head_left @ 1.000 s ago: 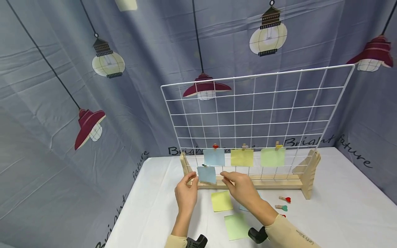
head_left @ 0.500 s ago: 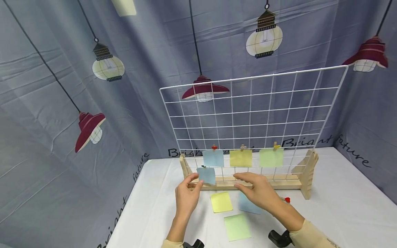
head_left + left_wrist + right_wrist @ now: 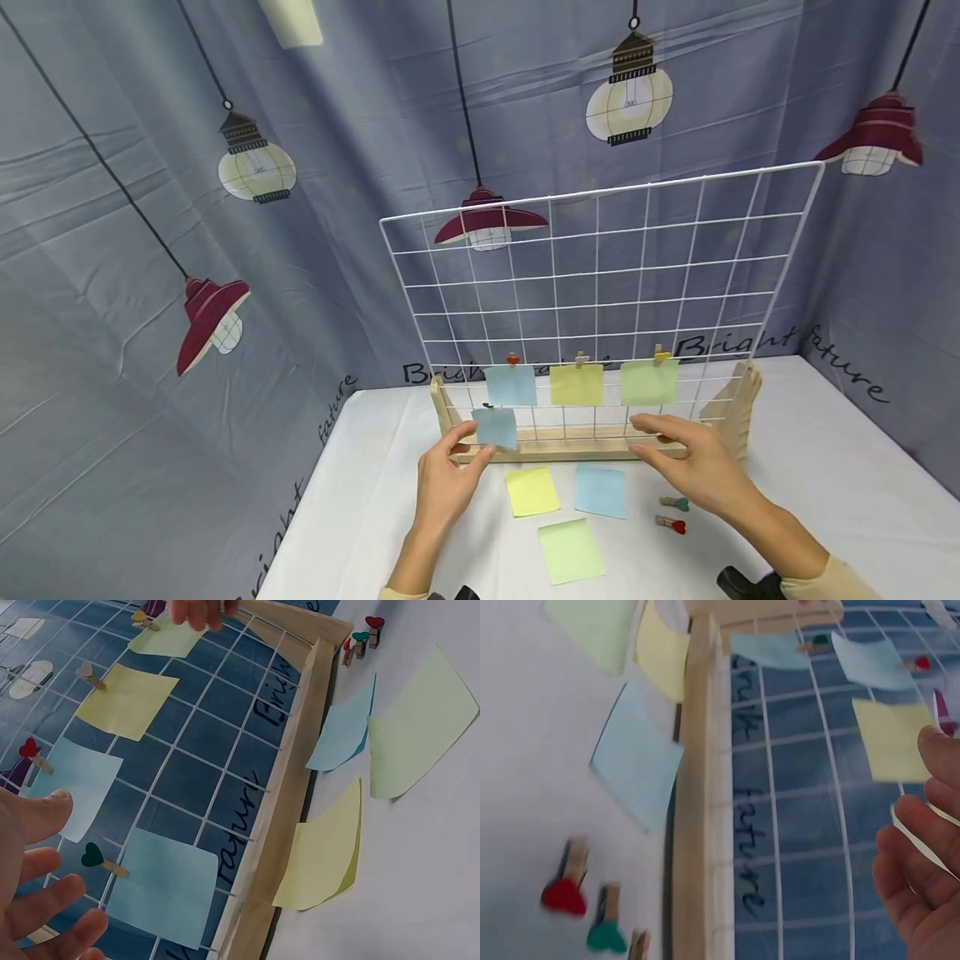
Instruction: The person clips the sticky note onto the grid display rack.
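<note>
A lower blue sticky note hangs on the white wire grid, held by a clothespin with a green heart. My left hand is beside its left edge, thumb and fingers spread, holding nothing. Above hang a blue note, a yellow note and a light green note, each clipped by its own clothespin. My right hand is in front of the grid's lower right part, fingers loosely bent and apart, with nothing between them. In the right wrist view it partly hides the green note.
On the white table lie loose yellow, blue and light green notes. Small clothespins with a green heart and a red heart lie to their right. A wooden base supports the grid.
My right hand has moved right, away from the lower blue note, toward the clothespins' side. My left hand's fingers have spread and drawn slightly back from the note, which stays hanging.
</note>
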### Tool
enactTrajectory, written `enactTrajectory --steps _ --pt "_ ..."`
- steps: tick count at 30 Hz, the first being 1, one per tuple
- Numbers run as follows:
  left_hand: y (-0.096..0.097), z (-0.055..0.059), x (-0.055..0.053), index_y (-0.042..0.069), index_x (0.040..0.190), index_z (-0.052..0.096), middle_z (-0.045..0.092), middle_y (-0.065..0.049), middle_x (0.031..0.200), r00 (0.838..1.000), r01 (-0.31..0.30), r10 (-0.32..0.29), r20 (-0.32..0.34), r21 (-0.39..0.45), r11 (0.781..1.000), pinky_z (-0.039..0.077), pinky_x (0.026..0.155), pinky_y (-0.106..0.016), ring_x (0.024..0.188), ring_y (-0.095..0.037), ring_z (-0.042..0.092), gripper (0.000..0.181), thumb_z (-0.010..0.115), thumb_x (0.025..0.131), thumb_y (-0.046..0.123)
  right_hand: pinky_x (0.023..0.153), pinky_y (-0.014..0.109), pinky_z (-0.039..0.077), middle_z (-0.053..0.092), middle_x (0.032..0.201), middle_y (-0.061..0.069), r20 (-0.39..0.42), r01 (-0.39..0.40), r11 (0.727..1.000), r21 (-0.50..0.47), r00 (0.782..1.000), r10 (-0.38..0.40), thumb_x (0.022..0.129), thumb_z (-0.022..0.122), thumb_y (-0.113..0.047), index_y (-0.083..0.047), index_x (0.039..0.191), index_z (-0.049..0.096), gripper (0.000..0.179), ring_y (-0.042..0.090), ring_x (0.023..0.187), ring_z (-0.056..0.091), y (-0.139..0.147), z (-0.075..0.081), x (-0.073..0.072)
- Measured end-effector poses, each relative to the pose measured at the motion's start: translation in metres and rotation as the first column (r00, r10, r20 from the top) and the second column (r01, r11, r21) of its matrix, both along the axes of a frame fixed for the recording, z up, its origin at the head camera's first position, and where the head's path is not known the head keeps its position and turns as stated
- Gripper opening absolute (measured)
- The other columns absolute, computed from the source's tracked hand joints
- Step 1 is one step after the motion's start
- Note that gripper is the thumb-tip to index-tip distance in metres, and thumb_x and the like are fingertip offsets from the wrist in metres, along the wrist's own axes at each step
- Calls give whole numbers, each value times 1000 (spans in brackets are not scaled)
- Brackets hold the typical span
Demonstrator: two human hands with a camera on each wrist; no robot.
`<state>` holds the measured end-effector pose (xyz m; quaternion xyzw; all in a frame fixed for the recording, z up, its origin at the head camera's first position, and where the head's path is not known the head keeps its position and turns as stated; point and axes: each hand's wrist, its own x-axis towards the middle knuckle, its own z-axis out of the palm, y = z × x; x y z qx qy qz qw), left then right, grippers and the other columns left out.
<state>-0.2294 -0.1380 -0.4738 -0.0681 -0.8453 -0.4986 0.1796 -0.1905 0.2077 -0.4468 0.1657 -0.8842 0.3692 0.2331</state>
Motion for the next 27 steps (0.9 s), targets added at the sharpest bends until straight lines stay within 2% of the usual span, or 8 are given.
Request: enactTrajectory --steps 5,8,12,15,21,24,27 --pt "-3 3 2 19 127 72 74 1 125 1000 20 -20 -10 -30 999 54 83 -41 104 -19 68 48 84 86 39 64 29 56 75 123 12 79 93 995 24 992 -94 90 82 -27 -11 128 72 43 23 96 73 23 -3 9" --pt "-4 5 3 19 128 72 74 0 126 999 34 -35 -13 -33 999 53 84 -39 105 -20 67 49 84 85 39 63 24 52 74 124 12 118 155 987 40 980 -159 89 82 -33 -13 129 72 46 10 93 71 37 -4 14" --pt "-5 5 3 18 129 71 74 -1 127 999 48 -48 -9 -39 998 52 84 -36 106 -21 67 51 85 84 39 67 28 51 74 125 14 144 212 976 54 965 -218 88 83 -38 -15 129 72 49 -8 92 59 55 -3 20" --pt "-6 5 3 17 129 71 73 0 127 998 55 -55 -5 -43 998 53 84 -37 107 -21 67 52 86 84 38 64 28 49 73 125 17 137 239 969 57 960 -245 87 84 -38 -15 128 73 49 0 95 61 67 -2 23" --pt "-7 7 2 18 131 70 73 2 128 999 45 -45 -4 -47 998 50 84 -33 107 -20 65 55 86 83 41 60 23 48 67 131 26 165 260 964 61 949 -267 87 83 -40 -16 130 72 50 38 101 69 80 -5 30" --pt "-6 4 1 18 130 71 73 1 127 999 48 -48 3 -38 998 49 84 -31 106 -20 65 54 86 83 39 60 23 48 65 133 29 186 258 964 64 946 -266 88 82 -40 -14 132 70 52 48 104 67 81 -7 31" --pt "-4 -1 -1 18 128 71 74 0 125 998 60 -60 18 -26 998 50 85 -35 106 -22 66 50 87 83 34 62 22 49 65 134 28 192 250 967 55 947 -256 89 82 -38 -12 133 70 53 50 105 66 80 -10 31"
